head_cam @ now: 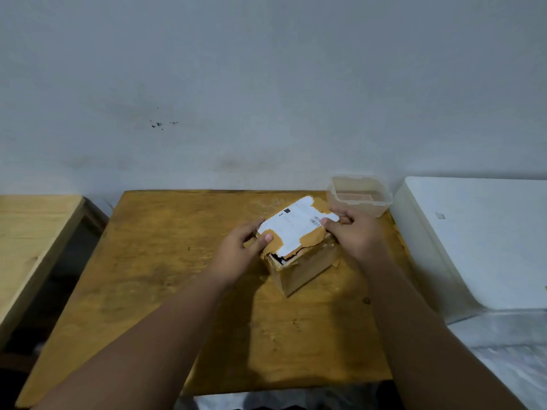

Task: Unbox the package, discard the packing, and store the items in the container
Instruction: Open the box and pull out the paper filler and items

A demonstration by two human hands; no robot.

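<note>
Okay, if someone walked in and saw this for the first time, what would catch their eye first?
Most likely the cardboard box in the middle of the wooden table, its white shipping label and torn tape on top. The left hand grips its near-left corner and the right hand pinches the label's right edge. Behind the box, at the table's far right corner, stands a clear plastic container, apparently empty.

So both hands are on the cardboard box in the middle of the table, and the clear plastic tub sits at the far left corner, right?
Nearly. The head view shows the tub at the table's far right corner. Both the left hand and right hand are on the box.
</note>
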